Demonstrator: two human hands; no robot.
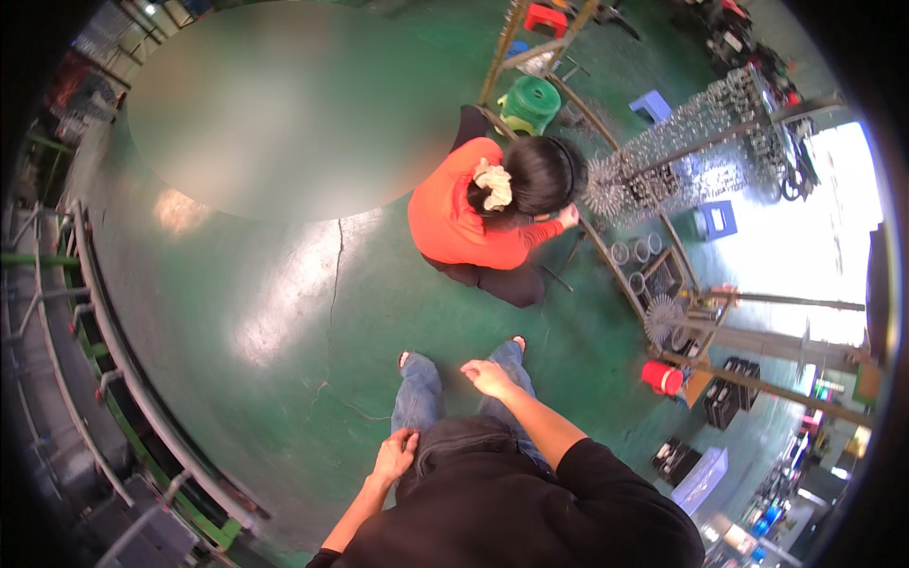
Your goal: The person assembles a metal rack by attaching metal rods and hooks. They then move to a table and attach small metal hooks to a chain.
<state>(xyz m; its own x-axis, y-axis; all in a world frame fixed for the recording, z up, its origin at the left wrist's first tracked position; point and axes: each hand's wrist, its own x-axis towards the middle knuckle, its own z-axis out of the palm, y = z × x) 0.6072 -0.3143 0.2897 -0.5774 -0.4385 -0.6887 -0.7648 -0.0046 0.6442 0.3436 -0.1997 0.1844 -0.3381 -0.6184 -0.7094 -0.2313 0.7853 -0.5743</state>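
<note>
A forward step could bump the crouching person; left hand and right hand have curled fingers, any pinch unclear.

The bare right hand reaches forward over the right leg in blue denim, its fingers loosely curled and pointing leftward; whether it touches the leg cannot be told. The bare right forearm slants up and left from a loose black right sleeve. The bare left hand sits lower and closer to the torso, beside the left hip, fingers bent inward, their tips partly hidden. The bare left forearm angles up and right, the wrist nearly straight.
</note>
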